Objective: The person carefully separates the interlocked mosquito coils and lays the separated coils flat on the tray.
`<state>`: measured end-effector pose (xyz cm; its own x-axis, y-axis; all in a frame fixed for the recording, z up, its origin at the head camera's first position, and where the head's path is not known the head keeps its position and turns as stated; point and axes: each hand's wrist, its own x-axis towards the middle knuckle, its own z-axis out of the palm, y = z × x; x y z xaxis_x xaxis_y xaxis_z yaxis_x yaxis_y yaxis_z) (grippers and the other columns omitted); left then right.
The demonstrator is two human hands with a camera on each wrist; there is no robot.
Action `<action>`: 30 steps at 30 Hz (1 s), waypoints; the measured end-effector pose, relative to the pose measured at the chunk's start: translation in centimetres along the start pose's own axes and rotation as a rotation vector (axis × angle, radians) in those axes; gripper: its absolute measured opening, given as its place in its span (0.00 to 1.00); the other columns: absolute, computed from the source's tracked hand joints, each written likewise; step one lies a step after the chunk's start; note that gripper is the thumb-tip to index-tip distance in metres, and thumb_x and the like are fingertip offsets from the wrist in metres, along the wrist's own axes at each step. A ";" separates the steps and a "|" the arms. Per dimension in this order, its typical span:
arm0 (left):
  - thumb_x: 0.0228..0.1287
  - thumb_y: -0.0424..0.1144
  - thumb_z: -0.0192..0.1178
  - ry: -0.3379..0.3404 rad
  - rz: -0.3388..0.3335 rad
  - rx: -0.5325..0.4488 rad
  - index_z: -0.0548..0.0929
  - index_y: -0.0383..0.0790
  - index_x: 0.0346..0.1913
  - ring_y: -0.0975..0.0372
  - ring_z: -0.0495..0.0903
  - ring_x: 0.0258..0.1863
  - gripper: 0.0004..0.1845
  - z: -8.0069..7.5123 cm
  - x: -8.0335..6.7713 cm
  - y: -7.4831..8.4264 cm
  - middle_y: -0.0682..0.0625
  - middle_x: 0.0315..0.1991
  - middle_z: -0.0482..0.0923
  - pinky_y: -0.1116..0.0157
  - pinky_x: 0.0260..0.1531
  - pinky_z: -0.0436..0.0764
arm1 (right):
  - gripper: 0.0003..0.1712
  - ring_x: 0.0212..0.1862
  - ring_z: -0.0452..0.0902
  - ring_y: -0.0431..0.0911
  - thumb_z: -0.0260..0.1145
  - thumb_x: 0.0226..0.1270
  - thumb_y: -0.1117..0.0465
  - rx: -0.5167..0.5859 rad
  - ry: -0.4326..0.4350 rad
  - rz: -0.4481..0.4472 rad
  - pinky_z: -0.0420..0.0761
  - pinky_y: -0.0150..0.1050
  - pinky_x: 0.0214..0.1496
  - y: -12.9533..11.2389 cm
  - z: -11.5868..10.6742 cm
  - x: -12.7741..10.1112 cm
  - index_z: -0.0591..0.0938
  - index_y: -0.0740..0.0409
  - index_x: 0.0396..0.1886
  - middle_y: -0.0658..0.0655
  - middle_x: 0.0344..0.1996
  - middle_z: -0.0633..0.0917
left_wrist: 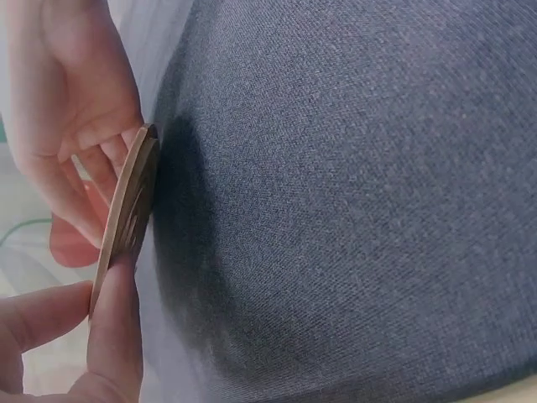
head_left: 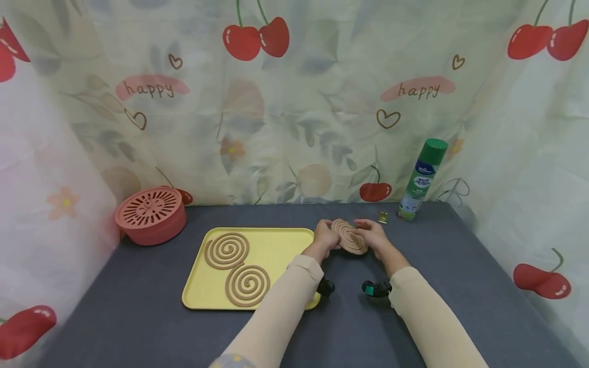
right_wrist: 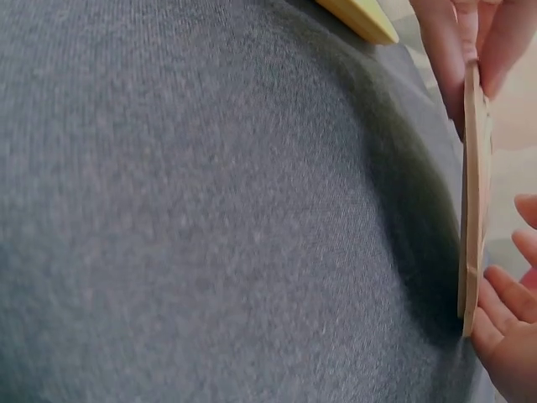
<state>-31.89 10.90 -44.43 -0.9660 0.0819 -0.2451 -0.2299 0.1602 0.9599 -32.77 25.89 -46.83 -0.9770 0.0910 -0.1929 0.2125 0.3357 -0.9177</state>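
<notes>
Two coils (head_left: 236, 268) on the tray (head_left: 276, 245) show only overhead.

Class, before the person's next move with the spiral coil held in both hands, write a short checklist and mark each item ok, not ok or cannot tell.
1. Coil gripped at both edges by left hand and right hand: ok.
2. Coil lifted off the grey cloth: ok.
3. Coil unbroken: cannot tell.
4. Yellow tray has bare room beside its two coils: ok.
5. Spray can upright, apart from the hands: ok.
</notes>
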 end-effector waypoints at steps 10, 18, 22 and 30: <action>0.55 0.17 0.52 -0.182 0.082 0.003 0.67 0.37 0.62 0.61 0.78 0.25 0.30 -1.5 -1.4 1.2 0.42 0.41 0.75 0.62 0.29 0.84 | 0.30 0.54 0.71 0.44 0.58 0.68 0.56 0.152 -0.035 0.021 0.75 0.26 0.44 0.5 -0.7 -0.3 0.65 0.63 0.66 0.64 0.63 0.68; 0.57 0.18 0.53 -0.275 0.088 -0.025 0.67 0.38 0.63 0.58 0.80 0.29 0.29 -3.9 -1.8 1.7 0.36 0.48 0.76 0.60 0.32 0.84 | 0.31 0.37 0.77 0.30 0.58 0.67 0.63 0.323 -0.134 -0.021 0.79 0.25 0.37 -0.4 -1.4 -1.2 0.62 0.69 0.66 0.59 0.55 0.71; 0.58 0.19 0.53 -0.324 0.095 -0.031 0.66 0.37 0.63 0.61 0.80 0.27 0.29 -5.1 -2.2 2.0 0.36 0.47 0.77 0.60 0.34 0.84 | 0.30 0.38 0.78 0.32 0.58 0.68 0.64 0.338 -0.177 -0.012 0.80 0.27 0.37 -1.4 -1.8 -2.1 0.62 0.67 0.67 0.53 0.49 0.73; 0.60 0.20 0.54 -0.399 0.132 -0.019 0.67 0.38 0.63 0.63 0.80 0.25 0.28 -7.8 -3.4 2.3 0.39 0.43 0.77 0.63 0.30 0.84 | 0.30 0.37 0.80 0.34 0.57 0.69 0.65 0.380 -0.300 -0.047 0.80 0.28 0.37 -3.1 -2.4 -4.8 0.60 0.68 0.67 0.45 0.37 0.81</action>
<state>-30.02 3.32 -40.31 -0.8669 0.4756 -0.1496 -0.1131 0.1045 0.9881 -28.70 26.69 -42.25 -0.9596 -0.2093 -0.1882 0.2004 -0.0385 -0.9790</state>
